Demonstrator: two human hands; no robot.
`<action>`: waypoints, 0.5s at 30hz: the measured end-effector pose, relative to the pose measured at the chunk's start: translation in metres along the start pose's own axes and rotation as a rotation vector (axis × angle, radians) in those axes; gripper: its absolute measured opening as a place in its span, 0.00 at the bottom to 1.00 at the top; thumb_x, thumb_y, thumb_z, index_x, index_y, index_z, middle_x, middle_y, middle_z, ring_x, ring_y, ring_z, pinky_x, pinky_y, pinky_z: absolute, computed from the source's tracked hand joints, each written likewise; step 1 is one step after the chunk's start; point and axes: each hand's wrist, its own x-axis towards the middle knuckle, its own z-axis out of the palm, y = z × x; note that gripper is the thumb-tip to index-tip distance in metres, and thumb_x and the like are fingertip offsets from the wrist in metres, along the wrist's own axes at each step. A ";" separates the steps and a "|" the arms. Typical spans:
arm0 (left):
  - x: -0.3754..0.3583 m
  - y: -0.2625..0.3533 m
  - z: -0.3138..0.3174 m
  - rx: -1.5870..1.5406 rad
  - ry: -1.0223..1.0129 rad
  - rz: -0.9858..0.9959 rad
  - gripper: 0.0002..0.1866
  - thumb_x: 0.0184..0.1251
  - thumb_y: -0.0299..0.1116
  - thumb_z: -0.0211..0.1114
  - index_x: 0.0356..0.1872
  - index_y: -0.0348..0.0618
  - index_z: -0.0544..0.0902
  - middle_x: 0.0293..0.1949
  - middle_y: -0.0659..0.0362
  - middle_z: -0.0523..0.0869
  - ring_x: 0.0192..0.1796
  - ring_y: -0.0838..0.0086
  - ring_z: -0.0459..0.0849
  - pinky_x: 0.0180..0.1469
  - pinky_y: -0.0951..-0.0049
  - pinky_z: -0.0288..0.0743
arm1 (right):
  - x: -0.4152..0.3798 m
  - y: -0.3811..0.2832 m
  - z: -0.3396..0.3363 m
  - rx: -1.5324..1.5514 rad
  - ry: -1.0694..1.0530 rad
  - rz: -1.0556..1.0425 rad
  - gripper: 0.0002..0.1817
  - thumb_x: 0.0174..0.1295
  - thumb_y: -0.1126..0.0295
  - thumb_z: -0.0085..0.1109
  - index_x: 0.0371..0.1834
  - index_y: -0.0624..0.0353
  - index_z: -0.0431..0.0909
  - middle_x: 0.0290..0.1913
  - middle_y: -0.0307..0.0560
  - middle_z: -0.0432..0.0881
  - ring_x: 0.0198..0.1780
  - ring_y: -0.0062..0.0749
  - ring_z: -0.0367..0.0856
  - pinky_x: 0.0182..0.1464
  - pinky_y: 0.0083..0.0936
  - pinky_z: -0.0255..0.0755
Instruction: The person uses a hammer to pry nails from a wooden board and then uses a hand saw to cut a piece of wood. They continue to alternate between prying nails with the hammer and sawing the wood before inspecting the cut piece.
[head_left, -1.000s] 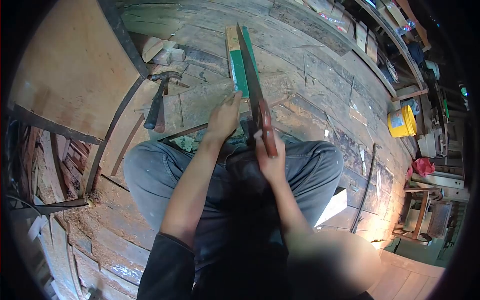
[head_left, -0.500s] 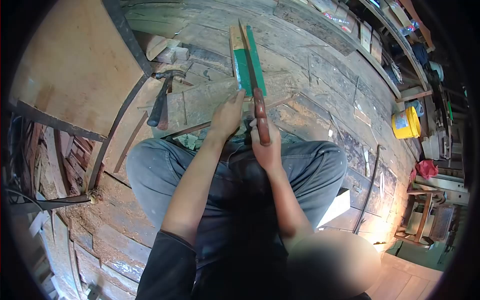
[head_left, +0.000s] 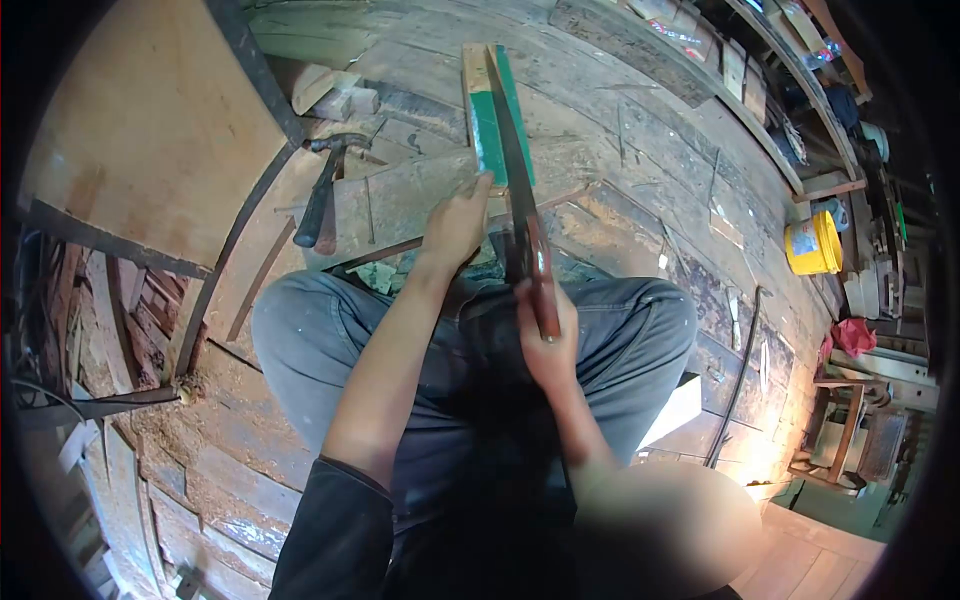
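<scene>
A handsaw (head_left: pixel 515 155) with a dark blade and a reddish-brown wooden handle points away from me, its blade lying along a green-painted board (head_left: pixel 487 130) that has bare wood at its far end. My right hand (head_left: pixel 550 345) is closed around the saw's handle, close to my lap. At the board's near left corner, my left hand (head_left: pixel 455 228) grips the board, with a fingertip along its edge; the other fingers are mostly hidden. Under the board's near end lies a wide, worn plank (head_left: pixel 405 205).
A hammer (head_left: pixel 325 185) lies left of the plank, near wood offcuts (head_left: pixel 345 100). Leftward stands a dark-edged wooden panel (head_left: pixel 160 130), with sawdust (head_left: pixel 180 430) on the floor below it. A yellow bucket (head_left: pixel 812 245) and a long dark bar (head_left: pixel 742 375) are to the right.
My right hand has drawn the saw back toward my lap, so less blade reaches past the board's far end. My left hand stays at the board, which has shifted very slightly.
</scene>
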 end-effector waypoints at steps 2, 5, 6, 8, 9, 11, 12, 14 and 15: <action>-0.001 0.004 -0.003 0.022 -0.021 -0.012 0.24 0.65 0.23 0.53 0.65 0.43 0.72 0.62 0.44 0.80 0.61 0.50 0.81 0.60 0.53 0.78 | 0.043 0.021 0.019 0.050 0.045 -0.050 0.03 0.63 0.79 0.56 0.38 0.63 0.77 0.31 0.45 0.78 0.33 0.28 0.76 0.41 0.26 0.72; -0.003 0.003 -0.005 0.049 -0.032 -0.012 0.25 0.65 0.23 0.54 0.65 0.43 0.72 0.63 0.45 0.79 0.63 0.51 0.80 0.62 0.54 0.77 | 0.057 0.021 0.021 0.070 0.029 -0.037 0.03 0.64 0.77 0.57 0.39 0.63 0.78 0.30 0.44 0.78 0.33 0.26 0.76 0.40 0.26 0.72; -0.003 0.003 -0.004 0.046 -0.046 -0.019 0.25 0.65 0.23 0.53 0.65 0.43 0.72 0.63 0.45 0.79 0.63 0.51 0.79 0.62 0.54 0.77 | 0.058 0.021 0.019 0.067 -0.005 -0.025 0.03 0.64 0.77 0.57 0.39 0.63 0.78 0.30 0.44 0.78 0.33 0.25 0.76 0.40 0.26 0.72; -0.001 0.002 -0.004 0.039 -0.047 -0.030 0.25 0.65 0.24 0.53 0.65 0.43 0.72 0.64 0.45 0.79 0.64 0.51 0.79 0.63 0.55 0.77 | 0.024 0.024 0.008 0.073 -0.037 -0.052 0.05 0.64 0.77 0.53 0.41 0.64 0.76 0.33 0.55 0.78 0.35 0.47 0.81 0.42 0.35 0.74; 0.000 0.003 -0.004 0.033 -0.038 -0.029 0.24 0.66 0.24 0.53 0.65 0.43 0.72 0.64 0.45 0.79 0.63 0.51 0.80 0.62 0.55 0.77 | 0.004 0.012 0.004 0.009 -0.036 -0.005 0.05 0.65 0.77 0.53 0.42 0.64 0.76 0.33 0.54 0.78 0.34 0.44 0.80 0.41 0.34 0.74; -0.003 0.002 -0.002 0.025 -0.032 -0.051 0.24 0.66 0.24 0.53 0.65 0.42 0.72 0.64 0.45 0.79 0.62 0.51 0.80 0.62 0.55 0.77 | -0.046 -0.021 -0.012 0.005 -0.072 0.127 0.06 0.66 0.77 0.52 0.43 0.64 0.76 0.32 0.53 0.77 0.34 0.41 0.79 0.41 0.33 0.74; -0.002 0.003 -0.004 0.008 -0.036 -0.063 0.24 0.66 0.24 0.52 0.65 0.42 0.73 0.63 0.45 0.79 0.61 0.51 0.81 0.62 0.55 0.77 | -0.061 -0.031 -0.020 0.066 -0.104 0.209 0.06 0.67 0.76 0.52 0.43 0.64 0.75 0.32 0.53 0.77 0.34 0.41 0.79 0.41 0.33 0.74; -0.006 0.000 -0.005 -0.011 -0.052 -0.080 0.23 0.67 0.24 0.52 0.64 0.42 0.73 0.63 0.46 0.79 0.61 0.51 0.82 0.61 0.54 0.78 | -0.064 -0.031 -0.021 0.091 -0.122 0.255 0.05 0.67 0.76 0.52 0.43 0.64 0.76 0.33 0.53 0.78 0.34 0.43 0.80 0.41 0.33 0.74; -0.006 0.002 -0.005 -0.007 -0.028 -0.060 0.23 0.66 0.24 0.52 0.63 0.42 0.73 0.62 0.46 0.80 0.60 0.51 0.82 0.60 0.54 0.78 | -0.065 -0.031 -0.022 0.115 -0.118 0.290 0.05 0.67 0.76 0.52 0.42 0.64 0.76 0.34 0.54 0.79 0.35 0.46 0.81 0.41 0.32 0.74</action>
